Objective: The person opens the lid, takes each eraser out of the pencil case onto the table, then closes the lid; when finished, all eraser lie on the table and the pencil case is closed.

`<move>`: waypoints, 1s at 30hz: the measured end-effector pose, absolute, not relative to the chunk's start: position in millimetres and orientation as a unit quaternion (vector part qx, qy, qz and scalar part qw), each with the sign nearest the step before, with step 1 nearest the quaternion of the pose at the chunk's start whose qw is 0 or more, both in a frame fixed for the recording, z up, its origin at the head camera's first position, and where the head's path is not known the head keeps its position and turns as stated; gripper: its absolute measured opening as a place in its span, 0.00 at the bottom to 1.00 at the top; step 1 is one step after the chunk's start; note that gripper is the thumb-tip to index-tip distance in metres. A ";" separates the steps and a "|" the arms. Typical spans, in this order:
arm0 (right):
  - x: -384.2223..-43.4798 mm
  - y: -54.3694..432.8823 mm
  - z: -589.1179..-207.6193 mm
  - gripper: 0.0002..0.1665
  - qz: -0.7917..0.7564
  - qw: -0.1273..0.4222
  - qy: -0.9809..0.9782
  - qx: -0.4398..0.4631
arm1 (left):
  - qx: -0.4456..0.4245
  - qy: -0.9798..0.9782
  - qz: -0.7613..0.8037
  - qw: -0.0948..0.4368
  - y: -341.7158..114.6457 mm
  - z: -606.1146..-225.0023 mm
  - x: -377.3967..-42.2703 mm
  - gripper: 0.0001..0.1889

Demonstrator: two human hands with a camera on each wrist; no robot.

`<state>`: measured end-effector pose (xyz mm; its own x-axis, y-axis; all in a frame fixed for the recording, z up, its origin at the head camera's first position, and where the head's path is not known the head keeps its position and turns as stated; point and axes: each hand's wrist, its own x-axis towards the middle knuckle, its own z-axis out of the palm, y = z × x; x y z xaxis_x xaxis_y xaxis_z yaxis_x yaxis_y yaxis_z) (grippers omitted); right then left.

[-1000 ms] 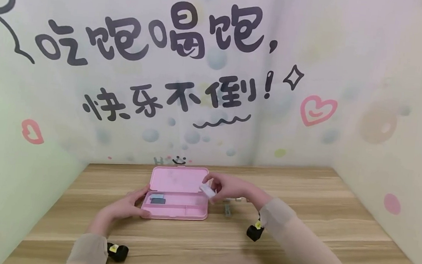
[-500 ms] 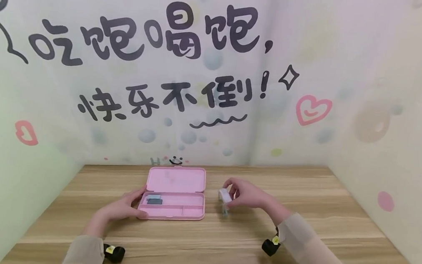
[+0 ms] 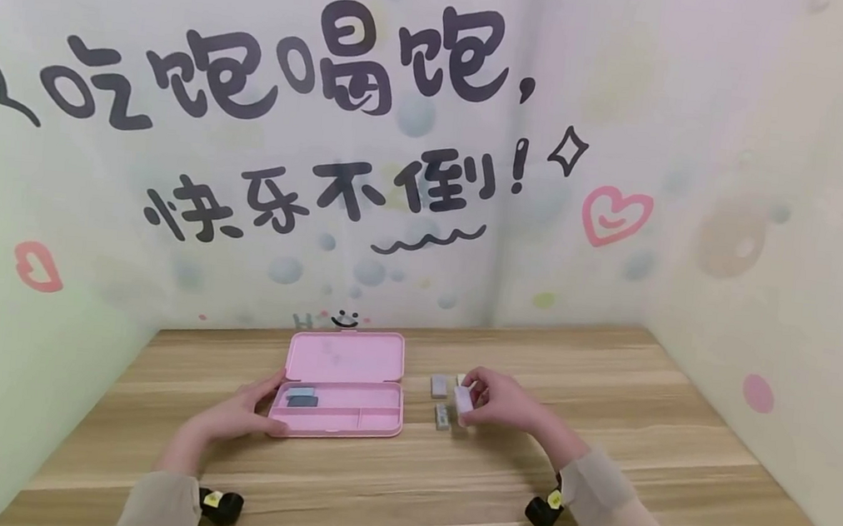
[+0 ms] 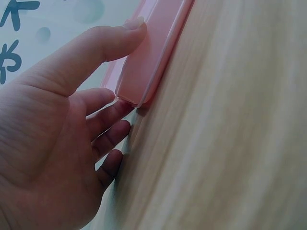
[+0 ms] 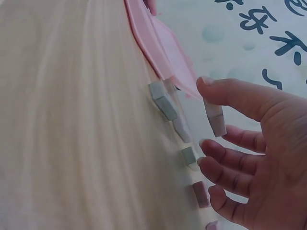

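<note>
While the right hand (image 3: 505, 404) pinches a pale block (image 3: 462, 400), we see the pink case (image 3: 350, 395) leftward, long axis sideways, gripped by the left hand (image 3: 237, 416).

On the table (image 3: 386, 494), the case (image 3: 313, 417) lay between the left hand (image 3: 233, 415) and the right hand (image 3: 503, 402), its lid (image 3: 345, 357) behind, 2 blocks (image 3: 302, 401) in its rear compartment (image 3: 365, 397) at left, 2 loose blocks (image 3: 438, 386) left of the held block (image 3: 462, 405).

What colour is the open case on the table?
The case is pink, inside and on its lid; the head view shows it best.
</note>
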<state>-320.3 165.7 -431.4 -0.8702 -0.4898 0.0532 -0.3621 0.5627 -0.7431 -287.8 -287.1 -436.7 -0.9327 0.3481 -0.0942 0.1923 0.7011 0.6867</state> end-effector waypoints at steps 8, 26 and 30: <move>-318.3 166.4 -441.1 0.30 -0.402 0.071 0.884 -0.228 | 0.148 0.916 0.356 0.111 -288.3 -436.2 -287.4 0.55; -311.4 164.2 -444.7 0.29 -0.383 0.049 0.894 -0.228 | 0.154 0.916 0.356 0.100 -286.9 -437.1 -288.3 0.55; -311.1 164.8 -445.0 0.29 -0.381 0.046 0.895 -0.226 | 0.154 0.916 0.357 0.100 -286.2 -435.8 -288.2 0.55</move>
